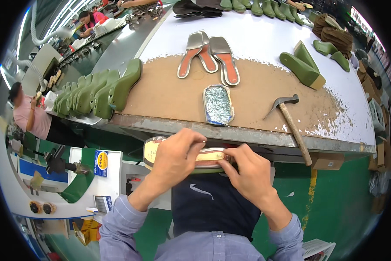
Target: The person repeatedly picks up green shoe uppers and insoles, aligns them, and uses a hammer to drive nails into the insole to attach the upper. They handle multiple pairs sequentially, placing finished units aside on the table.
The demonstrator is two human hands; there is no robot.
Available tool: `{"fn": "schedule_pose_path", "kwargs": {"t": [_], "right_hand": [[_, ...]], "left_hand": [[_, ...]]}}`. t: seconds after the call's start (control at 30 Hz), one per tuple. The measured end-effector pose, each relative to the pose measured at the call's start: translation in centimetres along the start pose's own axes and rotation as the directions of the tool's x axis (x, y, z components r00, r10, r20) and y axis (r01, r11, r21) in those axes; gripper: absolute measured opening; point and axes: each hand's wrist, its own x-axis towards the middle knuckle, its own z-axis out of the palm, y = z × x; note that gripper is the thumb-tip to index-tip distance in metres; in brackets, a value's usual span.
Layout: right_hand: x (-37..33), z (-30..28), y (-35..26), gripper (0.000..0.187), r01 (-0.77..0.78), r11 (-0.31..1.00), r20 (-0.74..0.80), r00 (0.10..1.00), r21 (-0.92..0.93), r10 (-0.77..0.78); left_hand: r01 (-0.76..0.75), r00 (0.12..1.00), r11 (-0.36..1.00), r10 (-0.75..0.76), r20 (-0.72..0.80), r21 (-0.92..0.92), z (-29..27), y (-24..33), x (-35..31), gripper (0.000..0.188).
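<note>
Fingers [198,137] of the left hand [172,156] pinch close together — the right hand [250,168] grips a slender, curved, yellow-and-brown shoe [209,157].

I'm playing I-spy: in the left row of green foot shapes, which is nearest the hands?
The rightmost foot shape, ending the row; all others stand farther left, farther from the left hand.

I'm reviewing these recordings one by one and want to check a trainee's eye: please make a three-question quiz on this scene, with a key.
1. True or false: the hammer lies to the left of the tray filled with small metal pieces.
2. Which item is the right hand gripping? A) hammer; B) shoe piece; C) tray.
3. Fill in the colour: the row of shoe lasts at the left is ____.

Key: 1 false; 2 B; 3 green.
</note>
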Motion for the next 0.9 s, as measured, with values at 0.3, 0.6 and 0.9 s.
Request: {"fn": "schedule_pose_path", "kwargs": {"t": [0.3,0.6,0.9], "right_hand": [[0.7,1.2,0.5,0.003,0.002,0.999,0.011,1.000,0.033,-0.002],[-3.1,-6.3,4.2,0.039,-0.449,0.888,0.051,0.893,0.101,0.446],[-12.8,-9.0,8.8,0.045,-0.649,0.714,-0.080,0.752,-0.262,0.654]], "left_hand": [[-0.069,0.993,0.998,0.067,0.098,0.009,0.4,0.3,0.5,0.013],[0.313,0.921,0.939,-0.264,0.286,-0.140,-1.3,1.7,0.9,0.017],[0.559,0.722,0.824,-0.536,0.437,0.087,-1.0,2.6,2.4,0.020]]}}
